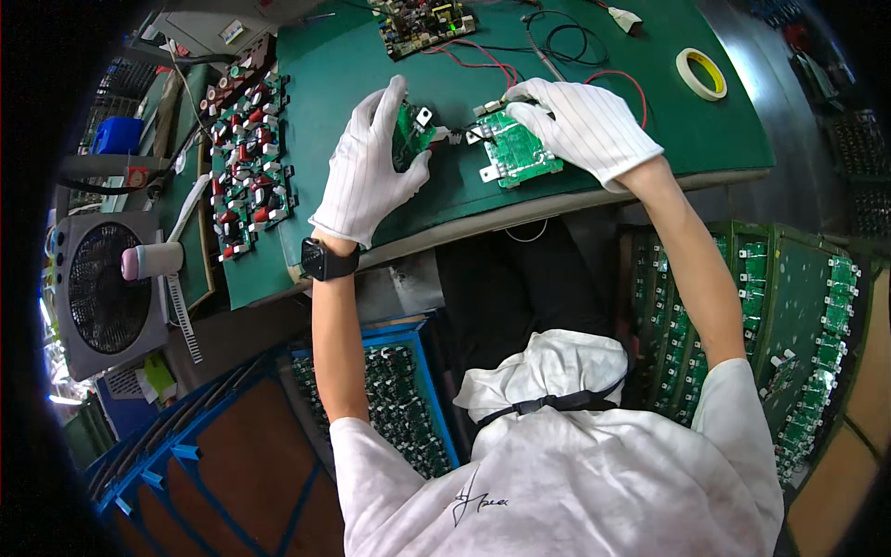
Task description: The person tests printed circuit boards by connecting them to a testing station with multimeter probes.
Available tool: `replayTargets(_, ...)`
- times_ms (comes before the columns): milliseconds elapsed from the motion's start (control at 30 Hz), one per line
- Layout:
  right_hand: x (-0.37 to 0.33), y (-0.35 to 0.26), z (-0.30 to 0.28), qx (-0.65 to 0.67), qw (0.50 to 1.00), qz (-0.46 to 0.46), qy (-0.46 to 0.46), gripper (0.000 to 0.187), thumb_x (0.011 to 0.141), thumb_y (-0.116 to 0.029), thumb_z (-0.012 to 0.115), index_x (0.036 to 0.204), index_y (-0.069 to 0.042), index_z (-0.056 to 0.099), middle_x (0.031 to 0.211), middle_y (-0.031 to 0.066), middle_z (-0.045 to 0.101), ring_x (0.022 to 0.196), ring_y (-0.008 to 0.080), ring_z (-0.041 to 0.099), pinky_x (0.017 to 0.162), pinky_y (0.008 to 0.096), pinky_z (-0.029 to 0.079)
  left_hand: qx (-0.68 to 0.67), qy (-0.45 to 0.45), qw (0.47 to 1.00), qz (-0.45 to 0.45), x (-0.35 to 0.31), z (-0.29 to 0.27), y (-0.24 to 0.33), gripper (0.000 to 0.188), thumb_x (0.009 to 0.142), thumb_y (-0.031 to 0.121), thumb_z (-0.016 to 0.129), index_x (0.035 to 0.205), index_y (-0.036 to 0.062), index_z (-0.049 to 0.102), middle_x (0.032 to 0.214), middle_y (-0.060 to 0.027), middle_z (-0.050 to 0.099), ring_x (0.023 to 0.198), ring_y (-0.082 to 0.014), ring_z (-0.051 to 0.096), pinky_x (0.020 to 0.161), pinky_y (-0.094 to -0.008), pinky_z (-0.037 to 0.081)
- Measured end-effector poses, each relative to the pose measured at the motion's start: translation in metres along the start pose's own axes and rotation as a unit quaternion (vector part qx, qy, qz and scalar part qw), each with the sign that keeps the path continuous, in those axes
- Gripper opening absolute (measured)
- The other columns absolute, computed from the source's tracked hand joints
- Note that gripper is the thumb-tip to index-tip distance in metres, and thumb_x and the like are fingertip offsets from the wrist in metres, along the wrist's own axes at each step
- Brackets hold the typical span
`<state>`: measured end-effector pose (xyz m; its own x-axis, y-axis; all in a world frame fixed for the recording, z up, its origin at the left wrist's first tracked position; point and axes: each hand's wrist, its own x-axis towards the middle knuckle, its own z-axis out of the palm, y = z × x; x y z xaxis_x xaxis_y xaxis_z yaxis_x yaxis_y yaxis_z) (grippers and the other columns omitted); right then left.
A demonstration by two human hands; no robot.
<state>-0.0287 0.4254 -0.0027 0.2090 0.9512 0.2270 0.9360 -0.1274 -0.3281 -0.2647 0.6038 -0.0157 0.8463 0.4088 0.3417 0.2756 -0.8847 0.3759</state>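
Both my hands wear white striped gloves and work near the front edge of the green-topped bench (445, 209). My left hand (367, 172) curls round a small green circuit board (408, 139) with white and dark parts, its thumb at the near side. Most of that board's left side is hidden by the fingers. To the right lies a larger green circuit board (522, 153) with silver solder tracks and metal tabs. My right hand (589, 125) grips this board's upper right edge between thumb and fingers. A pale connector sits between the two boards.
Beyond my hands are a populated board (422, 23), red wires (506, 67), a looped black cable (580, 37) and a tape roll (701, 74). Rows of component boards (251, 167) line the left side, near a fan (109, 288). Board racks (780, 278) stand at right.
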Motion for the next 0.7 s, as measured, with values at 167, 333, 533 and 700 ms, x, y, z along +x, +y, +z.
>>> replayTargets(167, 0.0, 0.002, -0.017, -0.099, 0.99, -0.072, 0.063, 0.044, 0.098, -0.047, 0.067, 0.124, -0.012, 0.067, 0.105, 0.012, 0.071, 0.093, 0.031, 0.072, 0.078, 0.043, 0.06, 0.036, 0.023, 0.999, 0.019, 0.005, -0.005, 0.01, 0.091, 0.078, 0.02, 0.081, 0.158, 0.0131, 0.04, 0.144, -0.0224, 0.051, 0.131, -0.0424, 0.055, 0.11, -0.0514, 0.047)
replayTargets(333, 0.018, 0.01, -0.018, -0.048, 0.974, -0.217, -0.037, 0.067, 0.088, -0.054, 0.074, 0.131, -0.004, 0.063, 0.122, 0.0173, 0.067, 0.117, 0.0355, 0.064, 0.102, 0.0455, 0.052, 0.126, 0.055, 0.976, 0.169, 0.019, -0.011, 0.034, 0.063, 0.074, 0.018, 0.083, 0.135, 0.0155, 0.064, 0.141, -0.0076, 0.058, 0.135, -0.0331, 0.055, 0.115, -0.053, 0.043)
replayTargets(533, 0.019, 0.011, -0.005, -0.071, 0.948, -0.302, -0.075, 0.082, 0.078, -0.044, 0.084, 0.138, 0.004, 0.056, 0.129, 0.0198, 0.064, 0.121, 0.0379, 0.062, 0.11, 0.0463, 0.046, 0.146, 0.007, 0.963, 0.227, 0.023, 0.014, 0.035, 0.021, 0.091, 0.014, 0.065, 0.112, 0.011, 0.071, 0.119, -0.0028, 0.072, 0.126, -0.0251, 0.063, 0.114, -0.045, 0.047)
replayTargets(700, 0.014, 0.015, 0.001, -0.067, 0.954, -0.29, -0.033, 0.076, 0.077, -0.039, 0.085, 0.135, 0.003, 0.059, 0.116, 0.0191, 0.065, 0.105, 0.0348, 0.067, 0.097, 0.0431, 0.053, 0.141, -0.001, 0.962, 0.236, 0.025, 0.019, 0.025, 0.014, 0.095, 0.016, 0.064, 0.106, 0.0138, 0.072, 0.122, -0.0019, 0.072, 0.124, -0.0262, 0.063, 0.111, -0.0431, 0.048)
